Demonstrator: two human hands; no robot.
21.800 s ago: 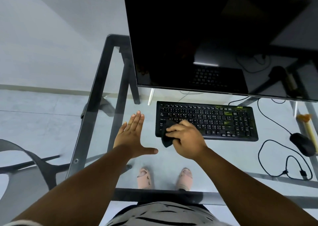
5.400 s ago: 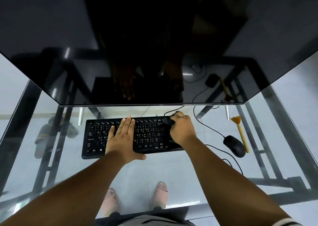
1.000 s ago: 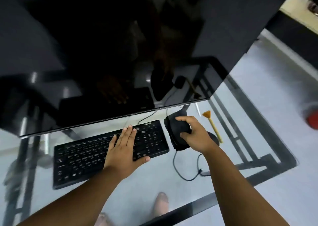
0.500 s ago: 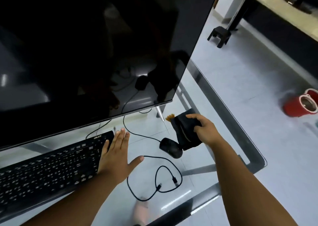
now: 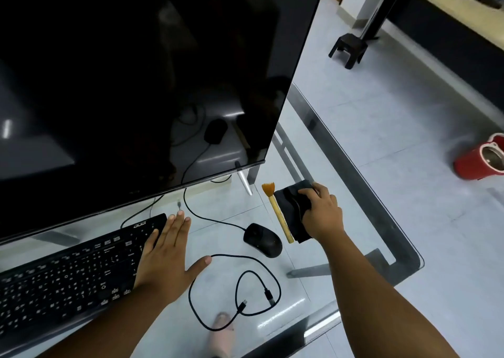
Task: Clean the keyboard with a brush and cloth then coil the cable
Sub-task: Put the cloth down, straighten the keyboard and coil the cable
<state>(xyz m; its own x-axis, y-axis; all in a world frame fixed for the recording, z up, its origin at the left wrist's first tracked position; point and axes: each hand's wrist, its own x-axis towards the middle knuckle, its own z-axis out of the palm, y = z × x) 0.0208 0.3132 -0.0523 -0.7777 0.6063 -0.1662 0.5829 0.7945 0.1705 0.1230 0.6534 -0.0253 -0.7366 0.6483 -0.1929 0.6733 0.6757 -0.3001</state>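
Right hand pinching cloth just right of brush; left hand spread flat. Release cloth clear of the brush.

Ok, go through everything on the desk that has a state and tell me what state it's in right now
Monitor: screen dark.
Keyboard: flat on glass, left hand resting open on its right end.
Cloth: bunched on desk under right hand.
Brush: lying flat beside cloth, untouched.
Mouse: idle.
Cable: loose, not coiled, ends unplugged.
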